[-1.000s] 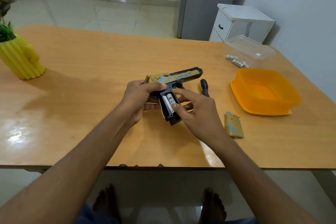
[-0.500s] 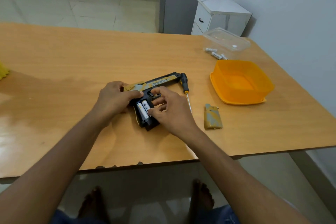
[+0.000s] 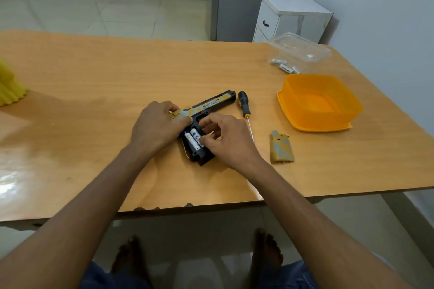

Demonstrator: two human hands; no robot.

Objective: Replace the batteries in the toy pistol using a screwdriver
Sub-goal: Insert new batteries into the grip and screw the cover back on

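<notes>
The black-and-gold plastic toy pistol lies on the wooden table, grip toward the near edge. Two white cylindrical batteries sit side by side in its open grip. The black-handled screwdriver lies just right of the pistol. Right of that lies the gold plastic battery cover. Behind the cover stands the orange square plastic tub, and behind the tub the clear plastic lid with loose batteries beside it.

On the slide of the toy pistol you could read "DESERT EAGLE"; the smaller line beneath it was too blurred. One battery in the open grip showed a "+" sign. Print on the loose batteries stayed illegible.
</notes>
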